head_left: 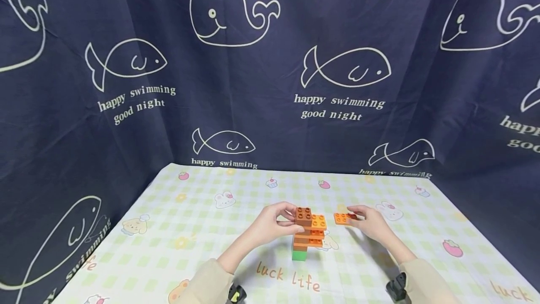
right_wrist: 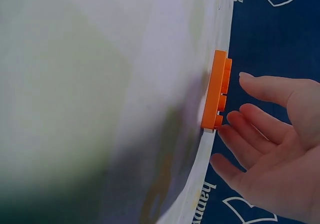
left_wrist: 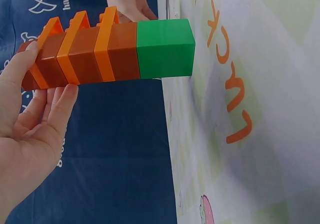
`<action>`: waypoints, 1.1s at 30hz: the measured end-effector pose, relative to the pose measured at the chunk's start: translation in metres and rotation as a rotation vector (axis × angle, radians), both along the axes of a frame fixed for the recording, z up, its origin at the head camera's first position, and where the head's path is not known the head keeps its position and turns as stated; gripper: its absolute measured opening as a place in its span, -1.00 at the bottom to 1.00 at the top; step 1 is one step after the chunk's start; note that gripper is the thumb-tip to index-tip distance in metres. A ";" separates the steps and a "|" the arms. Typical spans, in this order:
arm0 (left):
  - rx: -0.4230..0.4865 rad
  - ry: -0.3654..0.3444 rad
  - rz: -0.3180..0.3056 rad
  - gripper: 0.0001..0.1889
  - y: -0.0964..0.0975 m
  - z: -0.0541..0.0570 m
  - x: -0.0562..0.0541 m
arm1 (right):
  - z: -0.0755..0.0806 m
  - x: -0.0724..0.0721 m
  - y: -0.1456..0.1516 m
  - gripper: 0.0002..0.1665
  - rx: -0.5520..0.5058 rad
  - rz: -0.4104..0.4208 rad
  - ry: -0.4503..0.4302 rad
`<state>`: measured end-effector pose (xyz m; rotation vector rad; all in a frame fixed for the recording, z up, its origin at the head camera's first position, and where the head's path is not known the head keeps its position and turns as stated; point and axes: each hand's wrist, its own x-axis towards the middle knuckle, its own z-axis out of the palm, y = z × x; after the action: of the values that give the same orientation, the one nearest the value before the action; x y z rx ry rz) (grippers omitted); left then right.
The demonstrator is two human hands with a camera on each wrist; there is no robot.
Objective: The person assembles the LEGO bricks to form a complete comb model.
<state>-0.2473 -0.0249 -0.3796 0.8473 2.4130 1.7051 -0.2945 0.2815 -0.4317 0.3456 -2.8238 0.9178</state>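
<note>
A tower of toy building blocks stands upright, with a green block [head_left: 299, 255] at its base. Brown blocks and thin orange plates [left_wrist: 105, 43] alternate above it, the plates jutting out to the right; a brown block [head_left: 303, 216] tops the stack. My left hand [head_left: 276, 219] grips the tower near its top, thumb on one side and fingers on the other. Right of the tower lies a loose orange studded plate [right_wrist: 215, 91]. Beside it is my right hand [right_wrist: 280, 139], fingers spread and lightly bent, thumb apart, fingertips close to its studs.
A checked, patterned cloth [head_left: 211, 233] covers the table. Behind and at the sides hangs a dark blue curtain [head_left: 270, 83] with whale and fish drawings. Black wrist devices [head_left: 237, 293] sit on both forearms over beige sleeves [head_left: 206, 283].
</note>
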 end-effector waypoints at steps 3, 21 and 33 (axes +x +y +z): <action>-0.003 0.000 0.006 -0.66 0.001 -0.011 -0.007 | 0.000 0.000 0.000 -0.49 0.020 0.010 -0.024; -0.021 0.009 0.010 -0.64 0.002 -0.012 -0.010 | 0.000 0.000 0.001 -0.51 0.007 -0.056 -0.122; -0.016 0.037 -0.017 -0.66 0.001 -0.014 -0.015 | -0.003 -0.002 0.001 -0.47 0.069 -0.036 -0.130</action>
<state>-0.2620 -0.0239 -0.3934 0.9027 2.4320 1.6767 -0.2966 0.2826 -0.4349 0.2510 -2.9750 0.8668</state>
